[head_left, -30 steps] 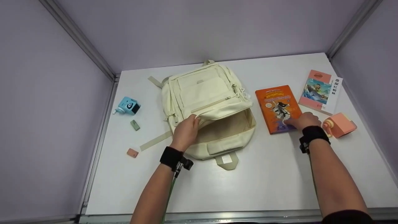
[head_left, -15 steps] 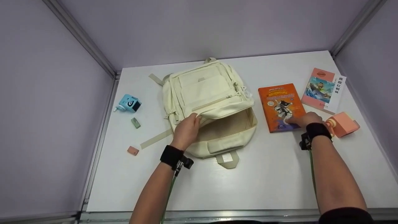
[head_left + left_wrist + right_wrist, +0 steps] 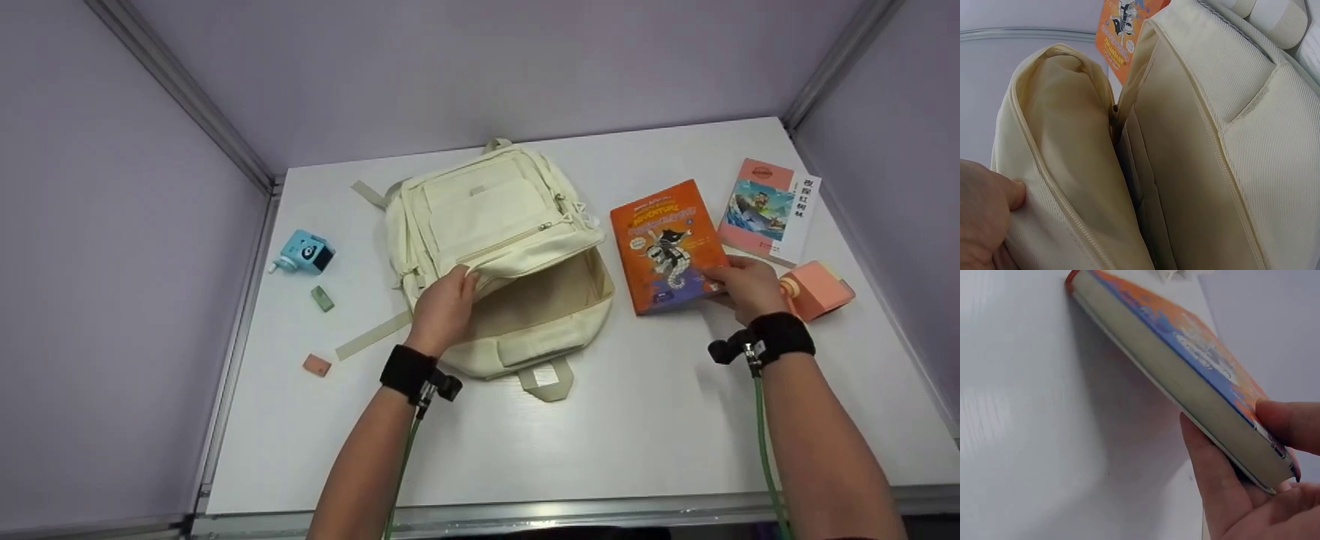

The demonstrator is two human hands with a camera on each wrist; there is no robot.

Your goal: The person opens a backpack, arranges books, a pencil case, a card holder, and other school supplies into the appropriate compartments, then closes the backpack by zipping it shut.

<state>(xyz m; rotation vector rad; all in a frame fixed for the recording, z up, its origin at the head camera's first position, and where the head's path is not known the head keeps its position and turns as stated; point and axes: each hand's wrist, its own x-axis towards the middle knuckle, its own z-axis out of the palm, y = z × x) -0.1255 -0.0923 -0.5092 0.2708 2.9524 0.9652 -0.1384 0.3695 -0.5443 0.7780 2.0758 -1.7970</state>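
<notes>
A cream backpack (image 3: 487, 217) lies on the white table, its main compartment unzipped and gaping toward the near side. My left hand (image 3: 444, 307) pinches the upper edge of that opening and holds it raised; the left wrist view shows the thumb on the fabric and the bare lining (image 3: 1179, 163) inside. To the right, my right hand (image 3: 750, 289) grips the lower right corner of a thick orange book (image 3: 667, 240). In the right wrist view the thumb lies on the cover and the fingers are underneath, with the book (image 3: 1185, 377) tilted and its right side off the table.
A pink-and-white book (image 3: 765, 210) lies at the far right, with a pink box-shaped gadget (image 3: 817, 291) beside my right hand. On the left are a blue box-shaped gadget (image 3: 306, 253), a small green block (image 3: 322, 298) and a small pink block (image 3: 317, 365). Walls enclose the table's back and sides.
My right hand has slid its fingers under the orange book and raised its right side, where before it lay flat. The left hand keeps holding the backpack's edge.
</notes>
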